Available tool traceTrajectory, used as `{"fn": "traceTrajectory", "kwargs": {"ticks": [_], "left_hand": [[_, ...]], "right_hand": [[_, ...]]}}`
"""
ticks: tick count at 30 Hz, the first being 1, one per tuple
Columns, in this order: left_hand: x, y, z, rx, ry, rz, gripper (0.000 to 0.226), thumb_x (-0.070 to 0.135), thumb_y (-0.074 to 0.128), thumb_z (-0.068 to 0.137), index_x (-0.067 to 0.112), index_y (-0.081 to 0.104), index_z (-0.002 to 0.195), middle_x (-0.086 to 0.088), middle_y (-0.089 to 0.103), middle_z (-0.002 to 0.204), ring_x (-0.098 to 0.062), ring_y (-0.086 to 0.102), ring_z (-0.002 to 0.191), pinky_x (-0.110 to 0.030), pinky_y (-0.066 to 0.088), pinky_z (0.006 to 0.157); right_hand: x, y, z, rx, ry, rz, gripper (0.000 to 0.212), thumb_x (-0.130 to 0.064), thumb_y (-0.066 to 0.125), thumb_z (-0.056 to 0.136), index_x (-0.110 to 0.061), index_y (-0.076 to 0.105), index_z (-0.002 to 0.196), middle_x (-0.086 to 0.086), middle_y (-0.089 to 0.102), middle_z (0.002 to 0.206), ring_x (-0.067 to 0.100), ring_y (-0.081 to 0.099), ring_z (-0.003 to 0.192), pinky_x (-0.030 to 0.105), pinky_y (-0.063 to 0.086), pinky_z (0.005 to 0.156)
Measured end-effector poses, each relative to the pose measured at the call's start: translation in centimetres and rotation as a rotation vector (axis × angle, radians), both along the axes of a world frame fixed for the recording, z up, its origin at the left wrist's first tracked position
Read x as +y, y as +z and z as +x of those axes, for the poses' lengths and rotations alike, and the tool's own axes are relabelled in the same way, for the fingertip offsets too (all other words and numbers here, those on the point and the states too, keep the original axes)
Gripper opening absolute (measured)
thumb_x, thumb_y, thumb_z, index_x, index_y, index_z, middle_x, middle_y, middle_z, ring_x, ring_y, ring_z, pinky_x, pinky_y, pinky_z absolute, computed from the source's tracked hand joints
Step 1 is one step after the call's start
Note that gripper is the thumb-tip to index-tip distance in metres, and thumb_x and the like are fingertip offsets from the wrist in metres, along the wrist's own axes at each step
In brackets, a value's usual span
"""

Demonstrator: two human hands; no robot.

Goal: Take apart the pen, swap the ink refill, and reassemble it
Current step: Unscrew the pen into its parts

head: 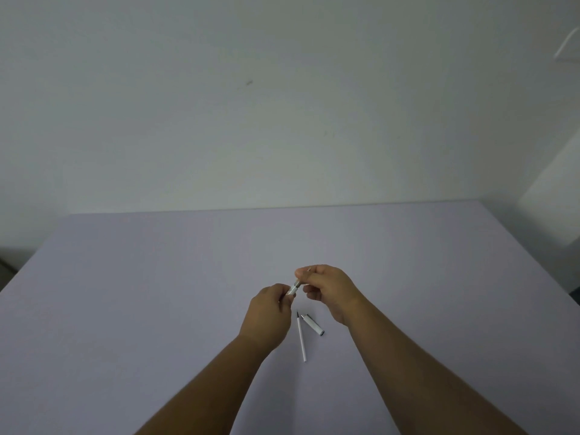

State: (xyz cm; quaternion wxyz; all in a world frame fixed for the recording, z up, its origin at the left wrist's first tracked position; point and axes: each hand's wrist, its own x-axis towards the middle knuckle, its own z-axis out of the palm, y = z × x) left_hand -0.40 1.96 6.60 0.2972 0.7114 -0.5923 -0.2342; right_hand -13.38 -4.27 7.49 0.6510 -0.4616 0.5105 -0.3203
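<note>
Silvery-white pen body [294, 286] is held in the air above the surface [157, 293], between both hands, tilted so its far end sits higher and to the right. Only a short middle section shows; both ends are hidden inside the grips.

Left hand [271, 312]: back of hand toward the camera, fingers [287, 291] curled and pinched closed on the lower end of the pen body. Forearm runs in from the lower left, wrist roughly straight.

Right hand [329, 288]: fingers [303, 273] bent and closed around the upper end of the pen body, thumb side facing left, remaining fingers folded beneath. Wrist is cocked slightly, forearm entering from the lower right. The two hands are close together, with only the short exposed length of pen between them; whether they touch each other cannot be told.

Lying on the surface just nearer the camera than the hands, between the two forearms: a thin white refill [301, 339] with a dark tip pointing away from the camera, and just beside it to the right a shorter white pen piece [313, 324] with a dark end, angled so the two diverge toward the camera. Their far ends are near each other; contact cannot be told.

Surface is pale lavender-grey, plain. Pale wall [282, 105] behind it.
</note>
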Motion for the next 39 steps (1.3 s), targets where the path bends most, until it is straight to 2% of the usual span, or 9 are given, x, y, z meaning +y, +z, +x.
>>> {"fn": "traceTrajectory", "kwargs": {"ticks": [6,10,14,18,22,26,29,34,39], "left_hand": [[0.2,0.0,-0.1,0.006,0.005,-0.002,0.026,0.022,0.042,0.099,0.009,0.064,0.103,0.001,0.059,0.088,-0.015,0.051,0.077,-0.01,0.033,0.058],[0.2,0.0,-0.1,0.002,0.008,0.002,0.026,0.024,0.041,0.099,0.011,0.063,0.104,0.002,0.059,0.088,-0.013,0.05,0.076,-0.01,0.033,0.058],[0.3,0.1,-0.1,0.002,0.015,0.016,0.026,0.023,0.042,0.099,0.01,0.063,0.103,0.001,0.058,0.086,-0.013,0.049,0.074,-0.011,0.032,0.056],[0.5,0.2,0.0,-0.005,0.013,0.024,0.026,0.023,0.042,0.099,0.01,0.063,0.103,0.002,0.057,0.086,-0.013,0.049,0.073,-0.011,0.032,0.056],[0.6,0.3,0.0,-0.008,0.016,0.038,0.025,0.023,0.042,0.099,0.009,0.063,0.102,0.001,0.057,0.086,-0.013,0.048,0.073,-0.011,0.031,0.055],[0.8,0.2,0.1,0.012,0.004,0.036,0.025,0.023,0.042,0.099,0.009,0.063,0.1,0.0,0.059,0.085,-0.014,0.049,0.073,-0.012,0.033,0.056],[0.8,0.3,0.1,0.028,-0.004,0.047,0.025,0.023,0.043,0.098,0.009,0.063,0.103,0.001,0.058,0.086,-0.014,0.049,0.075,-0.011,0.034,0.057],[1.1,0.3,0.4,0.132,-0.065,0.086,0.03,0.016,0.042,0.097,0.024,0.049,0.125,0.007,0.053,0.078,-0.009,0.049,0.068,-0.021,0.039,0.063],[1.1,-0.3,0.6,0.197,-0.076,0.128,0.027,0.015,0.038,0.097,0.027,0.052,0.116,-0.002,0.055,0.078,-0.02,0.05,0.07,-0.031,0.045,0.068]], "right_hand": [[0.1,0.1,0.0,-0.029,-0.019,-0.013,0.011,-0.009,0.063,0.087,-0.017,0.07,0.086,0.005,0.067,0.089,0.017,0.06,0.082,0.026,0.052,0.076],[0.4,0.2,0.1,0.1,-0.045,-0.039,0.01,-0.025,0.068,0.084,-0.016,0.069,0.08,0.0,0.064,0.079,0.015,0.056,0.075,0.028,0.052,0.074],[0.4,0.3,0.2,-0.011,-0.035,-0.029,0.012,-0.009,0.061,0.087,-0.017,0.07,0.086,0.005,0.067,0.089,0.017,0.06,0.083,0.028,0.053,0.077],[0.6,0.3,0.4,0.089,-0.051,-0.045,0.01,-0.026,0.066,0.086,-0.018,0.067,0.08,0.001,0.065,0.083,0.015,0.057,0.077,0.027,0.052,0.074],[0.7,0.2,0.3,0.003,-0.028,-0.044,0.017,-0.006,0.059,0.088,-0.019,0.07,0.087,0.004,0.068,0.091,0.016,0.061,0.084,0.026,0.051,0.075],[0.9,0.4,0.4,0.027,-0.013,0.005,0.009,-0.016,0.063,0.088,-0.019,0.07,0.084,0.001,0.065,0.086,0.015,0.056,0.078,0.026,0.05,0.073],[0.7,0.4,0.4,-0.006,-0.104,-0.027,0.014,-0.01,0.058,0.09,-0.017,0.07,0.087,0.002,0.063,0.084,0.013,0.054,0.074,0.025,0.05,0.071],[0.2,0.8,0.0,-0.054,-0.157,-0.055,0.017,-0.006,0.059,0.089,-0.02,0.069,0.091,0.006,0.066,0.089,0.015,0.055,0.075,0.026,0.051,0.071],[-0.3,0.6,0.3,-0.049,-0.279,-0.085,0.013,-0.008,0.064,0.086,-0.02,0.067,0.086,0.001,0.065,0.083,0.015,0.057,0.073,0.028,0.052,0.072]]}}
